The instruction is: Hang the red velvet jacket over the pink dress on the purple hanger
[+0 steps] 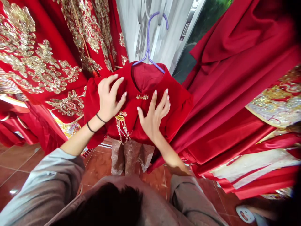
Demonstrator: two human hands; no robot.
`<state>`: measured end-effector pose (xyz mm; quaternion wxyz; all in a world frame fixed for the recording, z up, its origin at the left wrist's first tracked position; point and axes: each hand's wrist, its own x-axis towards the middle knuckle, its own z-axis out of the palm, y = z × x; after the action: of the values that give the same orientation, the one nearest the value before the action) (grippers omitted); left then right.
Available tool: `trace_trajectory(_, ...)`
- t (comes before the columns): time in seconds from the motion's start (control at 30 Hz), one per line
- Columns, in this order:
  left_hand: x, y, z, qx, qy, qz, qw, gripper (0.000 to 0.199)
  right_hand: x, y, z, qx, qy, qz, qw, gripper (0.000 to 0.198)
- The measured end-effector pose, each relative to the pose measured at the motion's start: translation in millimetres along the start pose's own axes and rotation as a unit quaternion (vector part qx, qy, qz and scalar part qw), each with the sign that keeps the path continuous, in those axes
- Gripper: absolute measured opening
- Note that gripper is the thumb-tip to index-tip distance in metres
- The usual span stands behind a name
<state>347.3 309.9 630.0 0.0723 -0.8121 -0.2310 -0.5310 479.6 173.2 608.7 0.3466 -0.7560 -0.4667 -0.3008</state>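
From the head view, a red jacket (pixel 138 110) hangs on a purple hanger (pixel 150 40) between gold-embroidered robes (pixel 42 62) and plain red drapes (pixel 235 78), with both hands flat on its chest — the left hand (pixel 108 98) with fingers spread by the shoulder, the right hand (pixel 154 114) with fingers loosely fanned below the gold clasp (pixel 142 97). The cloth looks soft, velvety and light, likely to slide on the hanger, while the dangling tassel ornament (pixel 122 124) seems fragile — best held by the shoulders or the hanger's neck
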Motion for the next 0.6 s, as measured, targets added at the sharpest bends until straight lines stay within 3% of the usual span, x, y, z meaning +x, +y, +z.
trace_trajectory(0.13,-55.6,2.0,16.9,0.022,0.031,-0.136,0.990,0.097,-29.4,5.3,26.3,0.003,-0.017,0.105,0.994,0.097)
trace_trajectory(0.2,-65.1,2.9,23.6,0.030,0.029,-0.192,0.980,0.114,-26.0,15.7,33.0,-0.002,0.006,0.152,0.988,0.099)
trace_trajectory(0.27,-63.9,0.5,23.7,0.046,0.042,-0.225,0.972,0.117,-17.6,32.3,29.3,-0.014,0.050,0.185,0.981,0.094)
trace_trajectory(0.37,-52.6,-14.9,9.0,0.058,0.065,-0.217,0.972,0.095,-3.2,71.8,7.2,-0.012,0.112,0.194,0.974,0.074)
trace_trajectory(0.47,-36.9,-44.6,-14.3,0.020,0.055,-0.172,0.983,0.060,17.2,123.6,-19.7,0.089,0.141,0.164,0.972,0.057)
trace_trajectory(0.6,-8.4,-92.3,-32.7,-0.075,0.053,-0.175,0.980,0.038,46.8,170.3,-35.5,0.290,0.091,0.142,0.942,0.029)
